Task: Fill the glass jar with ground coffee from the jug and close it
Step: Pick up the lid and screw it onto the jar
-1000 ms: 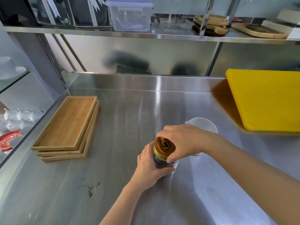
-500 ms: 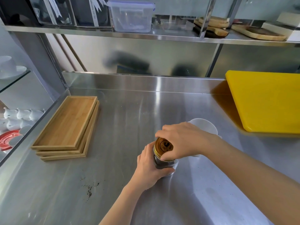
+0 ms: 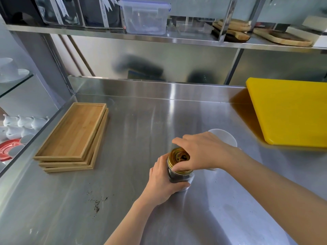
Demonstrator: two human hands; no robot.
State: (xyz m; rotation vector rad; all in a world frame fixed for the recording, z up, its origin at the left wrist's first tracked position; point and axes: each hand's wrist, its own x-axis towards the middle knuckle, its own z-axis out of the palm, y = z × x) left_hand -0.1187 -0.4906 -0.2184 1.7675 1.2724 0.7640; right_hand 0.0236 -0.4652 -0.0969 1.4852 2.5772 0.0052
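Head view
Jar point(image 3: 180, 179): upright on the worktop point(image 3: 141, 131), near its front middle, dark coffee showing through the glass.
Lid point(image 3: 179, 157): gold, sitting on the jar's mouth, a dark emblem on top.
Left hand point(image 3: 163, 181): wrapped around the jar's body from the left, holding it.
Right hand point(image 3: 203, 152): over the lid from the right, fingertips closed on its rim.
Jug point(image 3: 223, 137): white, just behind the right hand, partly hidden by it.
Trays point(image 3: 74, 137): wooden stack at the left of the worktop.
Board point(image 3: 290, 112): yellow, at the right.
Grounds point(image 3: 96, 203): dark specks scattered on the worktop, front left of the jar.
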